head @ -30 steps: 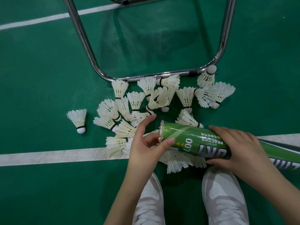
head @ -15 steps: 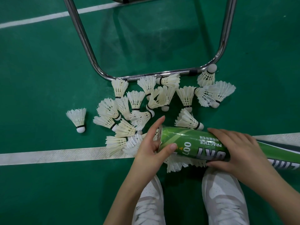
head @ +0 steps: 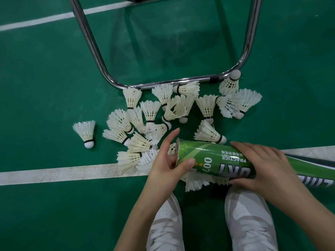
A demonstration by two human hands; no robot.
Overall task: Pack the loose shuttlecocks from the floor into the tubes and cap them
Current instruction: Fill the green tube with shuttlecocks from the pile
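A green shuttlecock tube (head: 213,160) lies level just above the floor, its open mouth pointing left. My right hand (head: 262,165) wraps around its middle. My left hand (head: 163,163) is at the mouth, thumb pressed on the tube's side, index finger stretched over the rim, the other fingers curled against the opening. What is inside the tube is hidden. Several white feather shuttlecocks (head: 150,111) lie heaped on the floor behind the tube, one (head: 208,133) right by it, more (head: 195,183) under it. A single shuttlecock (head: 86,131) lies apart at the left.
A chrome tube frame (head: 90,42) of a chair bends around the far side of the heap, touching some shuttlecocks. A white court line (head: 54,173) crosses the green floor under my hands. My two white shoes (head: 166,229) (head: 250,220) stand at the bottom.
My left hand has closed in from a small gap onto the tube's mouth, thumb now on its side. The tube and my right hand barely shifted.
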